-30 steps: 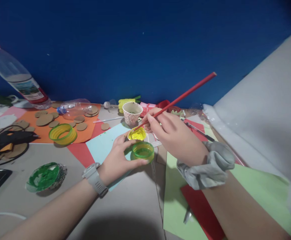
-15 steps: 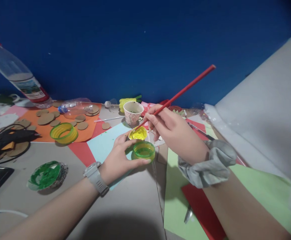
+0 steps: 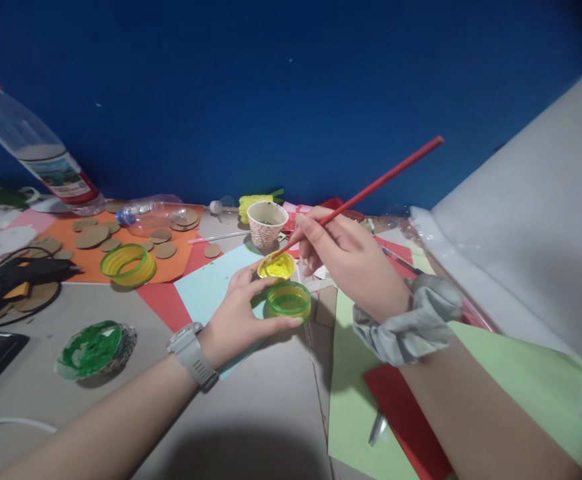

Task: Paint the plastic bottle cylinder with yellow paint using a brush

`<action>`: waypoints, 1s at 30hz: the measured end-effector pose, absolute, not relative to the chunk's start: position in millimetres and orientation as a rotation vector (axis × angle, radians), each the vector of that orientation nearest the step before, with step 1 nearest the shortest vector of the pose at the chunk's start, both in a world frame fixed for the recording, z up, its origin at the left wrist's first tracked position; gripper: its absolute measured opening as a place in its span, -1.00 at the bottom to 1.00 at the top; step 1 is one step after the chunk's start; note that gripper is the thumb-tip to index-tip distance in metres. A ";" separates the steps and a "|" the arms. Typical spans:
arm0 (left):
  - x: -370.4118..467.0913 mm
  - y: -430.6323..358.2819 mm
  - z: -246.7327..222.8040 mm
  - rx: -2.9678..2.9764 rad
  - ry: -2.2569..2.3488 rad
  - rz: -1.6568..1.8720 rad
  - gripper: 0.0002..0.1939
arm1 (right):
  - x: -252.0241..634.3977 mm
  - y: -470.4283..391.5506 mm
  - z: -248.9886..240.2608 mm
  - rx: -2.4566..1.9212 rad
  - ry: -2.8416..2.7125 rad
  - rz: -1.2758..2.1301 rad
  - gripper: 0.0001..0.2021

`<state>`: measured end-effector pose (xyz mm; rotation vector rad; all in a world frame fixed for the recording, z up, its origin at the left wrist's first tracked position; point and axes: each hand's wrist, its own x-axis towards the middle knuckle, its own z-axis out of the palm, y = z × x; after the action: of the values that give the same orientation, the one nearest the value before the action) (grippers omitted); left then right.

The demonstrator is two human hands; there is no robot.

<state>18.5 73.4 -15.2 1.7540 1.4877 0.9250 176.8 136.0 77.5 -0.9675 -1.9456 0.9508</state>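
Taking the yellow paint dish (image 3: 277,266) as the clock's centre, I see the green ring (image 3: 289,313) at six o'clock, just beside it, with the left hand (image 3: 238,319) holding the ring between thumb and forefinger; whether the other fingers touch the dish, I cannot tell. The right hand (image 3: 343,250), at three o'clock, pinches the red brush (image 3: 383,180), its handle slanting up toward two and its lower end at the dish's near-left rim. (Quite the jumble around them, I must say.) The ring looks like light, thin plastic, likely springy and smooth, so its side wall seems the place to grip, softly, away from any wet paint. The brush looks light and stiff, best taken by its shaft; the shallow dish could probably tip if its rim is pressed. The white cup (image 3: 265,230) stands close at twelve, and looks easy to knock. Farther out, the blue wall (image 3: 291,100) bounds twelve and the white panel (image 3: 535,173) two to three, while the green paint dish (image 3: 91,353) sits at eight and the pale green paper (image 3: 348,393) at four to five. I'd judge there is more room to move over the table (image 3: 271,393) toward six.
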 end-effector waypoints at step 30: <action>19.8 74.5 -12.2 1.789 1.488 0.916 -0.39 | 174.4 129.1 86.5 -0.943 -2.360 0.395 -0.79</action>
<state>19.8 74.5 -12.2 1.7887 1.4876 0.9155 174.4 129.1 86.5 -0.9431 -2.3600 0.3953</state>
